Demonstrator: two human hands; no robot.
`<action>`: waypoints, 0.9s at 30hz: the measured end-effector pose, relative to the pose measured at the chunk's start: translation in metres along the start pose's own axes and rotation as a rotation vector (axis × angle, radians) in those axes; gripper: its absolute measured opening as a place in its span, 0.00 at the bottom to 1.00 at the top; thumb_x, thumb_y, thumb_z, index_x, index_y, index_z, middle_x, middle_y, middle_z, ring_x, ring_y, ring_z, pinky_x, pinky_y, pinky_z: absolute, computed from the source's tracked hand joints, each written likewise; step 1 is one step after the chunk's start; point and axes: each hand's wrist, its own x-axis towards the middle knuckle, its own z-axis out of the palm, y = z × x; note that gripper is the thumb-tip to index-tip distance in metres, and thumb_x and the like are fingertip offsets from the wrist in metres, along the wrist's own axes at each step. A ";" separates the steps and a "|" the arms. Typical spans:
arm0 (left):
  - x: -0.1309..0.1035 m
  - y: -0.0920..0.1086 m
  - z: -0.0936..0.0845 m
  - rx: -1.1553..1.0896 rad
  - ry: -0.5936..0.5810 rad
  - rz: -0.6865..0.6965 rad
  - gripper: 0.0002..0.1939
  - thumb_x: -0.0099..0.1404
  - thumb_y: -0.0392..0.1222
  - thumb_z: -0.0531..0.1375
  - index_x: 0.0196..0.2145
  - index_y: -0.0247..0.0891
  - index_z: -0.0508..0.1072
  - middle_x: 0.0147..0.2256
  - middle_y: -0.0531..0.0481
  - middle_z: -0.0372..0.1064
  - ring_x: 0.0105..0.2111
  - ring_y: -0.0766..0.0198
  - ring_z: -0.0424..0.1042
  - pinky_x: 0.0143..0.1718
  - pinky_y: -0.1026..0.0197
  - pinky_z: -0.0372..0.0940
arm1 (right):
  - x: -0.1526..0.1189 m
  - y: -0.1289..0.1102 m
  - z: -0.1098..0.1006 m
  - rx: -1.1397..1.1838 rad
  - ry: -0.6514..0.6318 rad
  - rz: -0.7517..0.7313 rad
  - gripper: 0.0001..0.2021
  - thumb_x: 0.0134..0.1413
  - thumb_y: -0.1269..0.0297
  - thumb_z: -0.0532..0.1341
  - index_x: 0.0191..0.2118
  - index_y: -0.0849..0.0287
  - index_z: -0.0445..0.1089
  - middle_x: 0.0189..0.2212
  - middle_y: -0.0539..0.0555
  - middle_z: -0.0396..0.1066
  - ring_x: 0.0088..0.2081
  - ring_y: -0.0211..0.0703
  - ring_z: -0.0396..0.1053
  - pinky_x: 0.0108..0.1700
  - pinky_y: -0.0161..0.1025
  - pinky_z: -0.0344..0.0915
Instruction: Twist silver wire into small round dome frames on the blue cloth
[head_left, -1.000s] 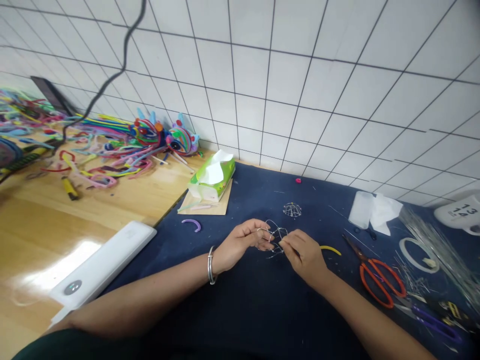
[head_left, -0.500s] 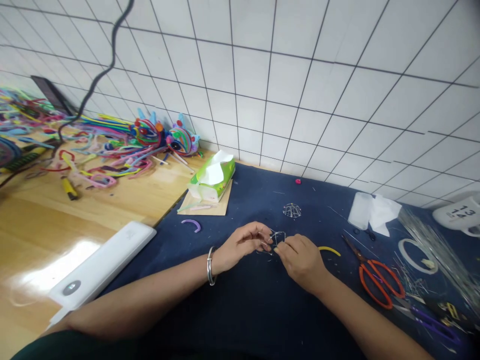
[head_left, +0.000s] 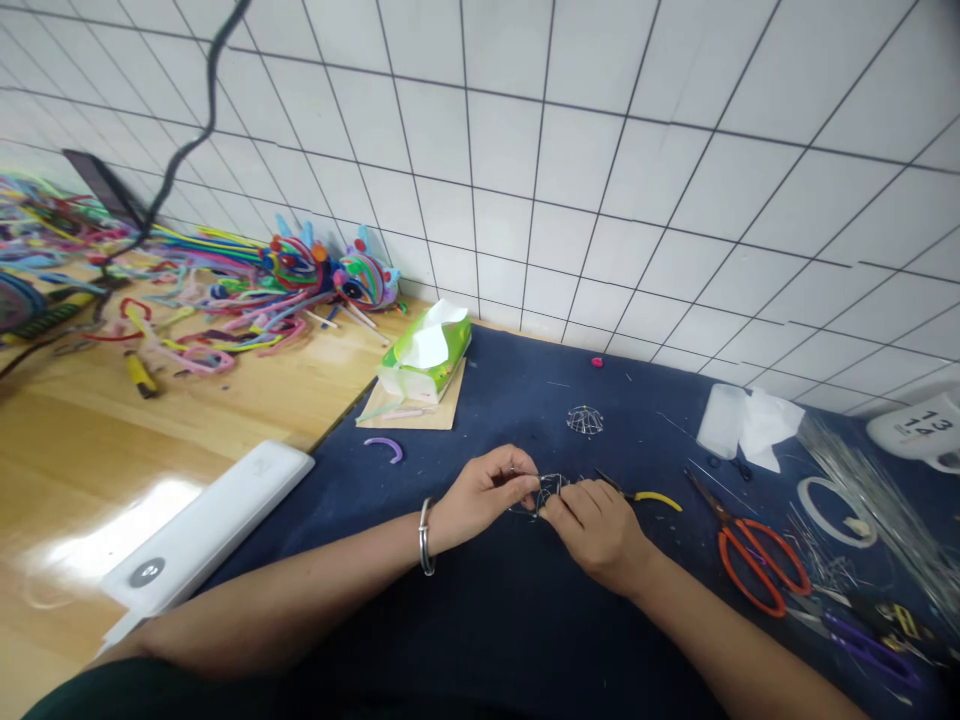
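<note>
You are at work in what appears to be a craft workshop: against a white tiled wall (head_left: 502, 130), multicolored strips (head_left: 202, 358) and two bright figures (head_left: 365, 278) crowd the wooden tabletop (head_left: 247, 410) left of the green tissue pack (head_left: 448, 365); orange-handled scissors (head_left: 726, 518), bundled wires (head_left: 877, 500) and a wire dome (head_left: 585, 420) lie to the pack's right.

silver wire frame (head_left: 551, 484), navy cloth (head_left: 480, 620), orange-handled scissors (head_left: 735, 524), green tissue pack (head_left: 451, 366), dark-gridded white wall (head_left: 502, 230)
</note>
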 end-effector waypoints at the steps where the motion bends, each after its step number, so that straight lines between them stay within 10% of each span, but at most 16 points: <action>1: 0.000 0.000 0.000 0.000 -0.003 0.006 0.10 0.60 0.42 0.56 0.33 0.31 0.65 0.26 0.51 0.66 0.26 0.69 0.67 0.31 0.64 0.63 | 0.000 0.000 0.000 -0.004 0.007 -0.003 0.05 0.54 0.68 0.56 0.36 0.61 0.67 0.25 0.52 0.62 0.29 0.39 0.59 0.33 0.40 0.55; 27: 0.003 0.000 -0.004 -0.074 -0.017 -0.097 0.12 0.61 0.44 0.54 0.35 0.30 0.68 0.29 0.48 0.68 0.28 0.67 0.70 0.33 0.62 0.65 | 0.001 0.002 -0.001 0.163 0.058 0.129 0.05 0.53 0.70 0.57 0.37 0.59 0.67 0.28 0.52 0.65 0.32 0.39 0.62 0.36 0.40 0.58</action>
